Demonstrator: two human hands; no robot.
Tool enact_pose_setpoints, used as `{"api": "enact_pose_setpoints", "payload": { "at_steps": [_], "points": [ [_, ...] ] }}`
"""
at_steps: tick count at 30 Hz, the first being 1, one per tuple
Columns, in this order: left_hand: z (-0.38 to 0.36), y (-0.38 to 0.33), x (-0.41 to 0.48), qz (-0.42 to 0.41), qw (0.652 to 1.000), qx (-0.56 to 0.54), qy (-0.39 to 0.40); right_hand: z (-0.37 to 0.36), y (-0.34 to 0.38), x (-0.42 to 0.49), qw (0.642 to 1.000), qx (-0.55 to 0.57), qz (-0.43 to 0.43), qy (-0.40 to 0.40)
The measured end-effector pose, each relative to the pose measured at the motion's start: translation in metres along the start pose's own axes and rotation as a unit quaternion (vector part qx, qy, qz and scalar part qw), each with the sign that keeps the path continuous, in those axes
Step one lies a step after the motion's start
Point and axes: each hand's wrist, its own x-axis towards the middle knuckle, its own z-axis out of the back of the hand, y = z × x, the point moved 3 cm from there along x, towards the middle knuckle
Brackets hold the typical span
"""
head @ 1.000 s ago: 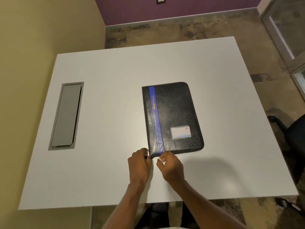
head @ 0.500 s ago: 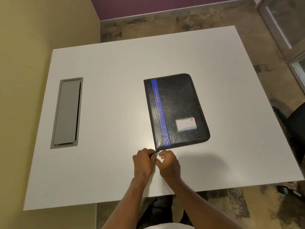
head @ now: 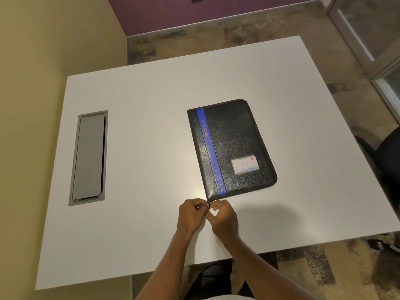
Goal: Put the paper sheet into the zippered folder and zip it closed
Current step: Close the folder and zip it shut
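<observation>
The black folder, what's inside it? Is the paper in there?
The inside cannot be seen. The black folder lies flat and closed on the white table; its cover hides any paper. No sheet shows elsewhere. Both hands, left hand and right hand, meet at its near corner.

Black zippered folder (head: 236,146) w/ blue stripe, closed, flat on table.

A white table (head: 134,105) stands against a yellow wall, its top matte and bare across most of its width. A black folder (head: 236,144) with a blue stripe and a small label card lies flat and closed, right of centre. Well apart to the left, a grey hatch (head: 88,156) sits recessed into the tabletop.
</observation>
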Motion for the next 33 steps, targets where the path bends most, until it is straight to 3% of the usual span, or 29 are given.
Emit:
{"api": "enact_pose_setpoints", "payload": {
  "at_steps": [6,10,16,26,30,33],
  "points": [
    [0.004,0.001,0.004,0.004,1.000,0.025,0.000,-0.001,-0.005,0.001,0.999,0.021,-0.019,-0.022],
    [0.004,0.000,0.003,-0.024,0.994,0.102,-0.026,0.008,-0.006,0.001,0.997,-0.034,-0.031,-0.066],
    [0.006,-0.009,0.001,-0.055,0.973,0.211,-0.074,0.019,0.000,0.003,0.984,-0.144,0.025,-0.104],
    [-0.003,-0.021,-0.005,-0.069,0.958,0.272,-0.065,0.025,-0.010,-0.009,0.982,-0.108,0.024,-0.152],
    [-0.003,-0.020,-0.007,-0.048,0.952,0.294,-0.074,0.046,-0.021,0.014,0.973,-0.073,-0.069,-0.209],
    [0.002,-0.010,-0.004,-0.033,0.960,0.268,-0.072,0.063,-0.031,0.027,0.974,-0.079,-0.052,-0.207]
  ]
}}
